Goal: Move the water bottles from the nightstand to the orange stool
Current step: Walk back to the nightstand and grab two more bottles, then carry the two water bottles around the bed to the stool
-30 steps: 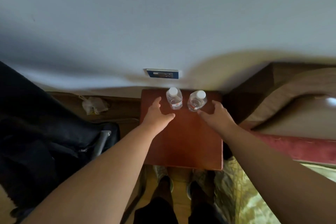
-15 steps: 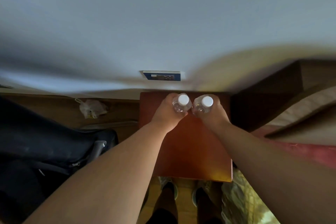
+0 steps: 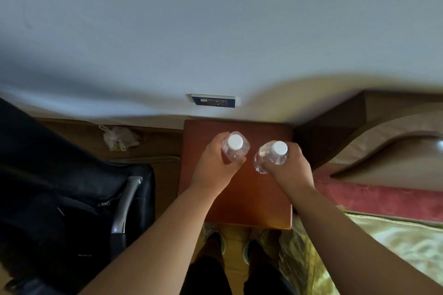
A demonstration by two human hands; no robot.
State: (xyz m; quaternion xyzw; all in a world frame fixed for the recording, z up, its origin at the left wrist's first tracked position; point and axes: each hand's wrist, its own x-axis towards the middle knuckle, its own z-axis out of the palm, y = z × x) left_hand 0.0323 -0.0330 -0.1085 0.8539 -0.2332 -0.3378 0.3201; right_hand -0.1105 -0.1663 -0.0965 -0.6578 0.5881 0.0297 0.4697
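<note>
Clear thin plastic with white screw caps: that is what I am carrying in each hand. My left hand [image 3: 217, 167] is wrapped round the body of the left water bottle [image 3: 235, 149], and my right hand [image 3: 288, 166] grips the right water bottle [image 3: 269, 157] just under its shoulder; the right one leans a little. Both sit over the far half of the reddish wooden nightstand [image 3: 249, 201], apparently lifted clear, though from above I cannot be sure. I judge them small, light and smooth, with walls that would dent if squeezed, so a firm mid-body hold suits. No orange stool is in view yet.
</note>
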